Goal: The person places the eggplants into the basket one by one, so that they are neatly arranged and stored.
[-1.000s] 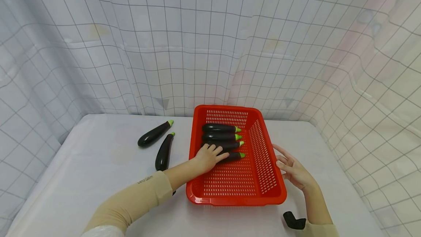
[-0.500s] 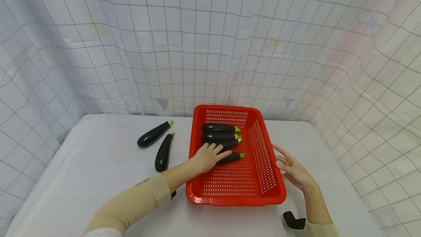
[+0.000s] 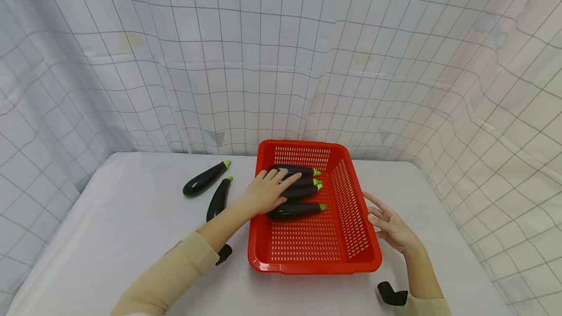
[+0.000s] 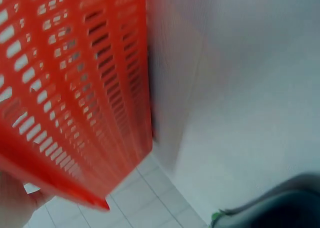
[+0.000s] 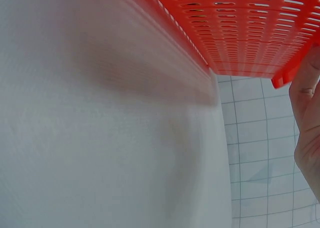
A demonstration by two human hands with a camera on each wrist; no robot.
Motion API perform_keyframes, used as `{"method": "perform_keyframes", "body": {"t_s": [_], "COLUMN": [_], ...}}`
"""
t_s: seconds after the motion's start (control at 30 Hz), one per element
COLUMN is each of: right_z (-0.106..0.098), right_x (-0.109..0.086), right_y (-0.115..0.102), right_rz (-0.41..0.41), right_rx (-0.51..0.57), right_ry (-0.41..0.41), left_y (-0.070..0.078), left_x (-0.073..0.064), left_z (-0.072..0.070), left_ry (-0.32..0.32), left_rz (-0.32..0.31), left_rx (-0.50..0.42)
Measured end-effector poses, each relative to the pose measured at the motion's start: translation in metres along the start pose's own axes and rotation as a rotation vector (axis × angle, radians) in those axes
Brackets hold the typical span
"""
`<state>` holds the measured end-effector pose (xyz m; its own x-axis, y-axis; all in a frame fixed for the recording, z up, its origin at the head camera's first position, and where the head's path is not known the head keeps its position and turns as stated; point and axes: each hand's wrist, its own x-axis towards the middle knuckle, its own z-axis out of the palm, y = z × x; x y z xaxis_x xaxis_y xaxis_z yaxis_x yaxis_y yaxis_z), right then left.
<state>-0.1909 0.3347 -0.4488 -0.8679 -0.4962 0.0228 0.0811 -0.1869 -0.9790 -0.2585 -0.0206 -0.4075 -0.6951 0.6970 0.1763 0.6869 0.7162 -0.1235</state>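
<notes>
Several dark eggplants with green stem ends lie crosswise in a red perforated basket. My left hand reaches over the basket's left rim, fingers spread across the blunt ends of the farther eggplants and partly hiding them. The nearest eggplant lies apart from these, below the thumb. At the right rim my right hand touches the basket's outer side with loosely bent fingers and the thumb near the rim. The right wrist view shows that hand beside the red wall.
Left of the basket, two more eggplants lie on the white table: one farther back, one nearer and partly behind the left forearm. Black wrist-worn devices show near the left sleeve and right sleeve. A grid-patterned curtain surrounds the table.
My left hand has moved from the nearest eggplants toward the farther ones. The third eggplant has shifted away from the nearest one, against its neighbour. The right hand stays in place.
</notes>
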Motion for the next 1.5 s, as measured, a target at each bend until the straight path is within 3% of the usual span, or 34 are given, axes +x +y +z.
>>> {"method": "perform_keyframes", "body": {"t_s": [0.17,0.3,0.5,0.67,0.8,1.03,1.2,1.5], "right_z": [0.001,0.000,-0.002,-0.002,-0.001,0.000,0.000,0.000], "right_x": [0.000,0.001,0.001,0.000,0.000,0.000,0.000,0.000], "right_y": [-0.001,-0.001,0.001,0.001,0.001,0.000,0.001,0.001], "right_rz": [-0.003,-0.001,0.001,0.004,0.007,0.000,0.003,0.001], "right_rx": [0.005,0.018,0.024,0.023,0.029,0.022,0.015,0.008], "right_ry": [-0.002,-0.005,-0.013,-0.009,-0.002,0.001,0.006,0.002], "left_y": [-0.023,-0.043,-0.074,-0.097,-0.115,-0.141,-0.154,-0.163], "left_x": [-0.002,-0.006,-0.017,-0.029,-0.040,-0.060,-0.075,-0.101], "left_z": [-0.009,-0.011,-0.009,-0.006,0.001,0.021,0.033,0.049], "left_ry": [0.033,0.095,0.194,0.264,0.326,0.438,0.452,0.382], "left_rz": [-0.088,-0.167,-0.283,-0.330,-0.344,-0.416,-0.505,-0.615], "left_rx": [-0.121,-0.239,-0.430,-0.637,-0.789,-0.892,-0.946,-1.009]}}
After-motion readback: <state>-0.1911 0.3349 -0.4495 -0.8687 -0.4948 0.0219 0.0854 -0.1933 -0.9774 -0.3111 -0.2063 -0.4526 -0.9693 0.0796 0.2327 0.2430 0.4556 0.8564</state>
